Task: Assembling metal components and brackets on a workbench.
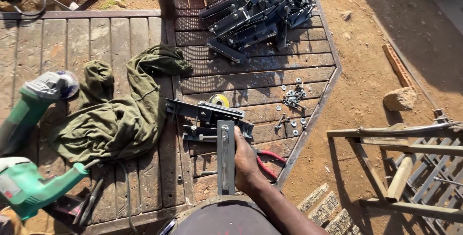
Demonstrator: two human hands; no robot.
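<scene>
Here, one hand (pixel 247 160) holds a metal bracket (pixel 225 155) steady on the wooden deck (pixel 120 32).

The right hand sits at three o'clock of the upright grey bar, fingers wrapped tight around it, likely so it cannot tip. The bracket is dark grey steel with a bolt near its top, and flat pieces stick out at eleven o'clock. Loose bolts and washers (pixel 292 97) lie at one o'clock (close enough to grab). Red pliers (pixel 267 160) rest just beside the wrist. The left hand is not seen.
</scene>
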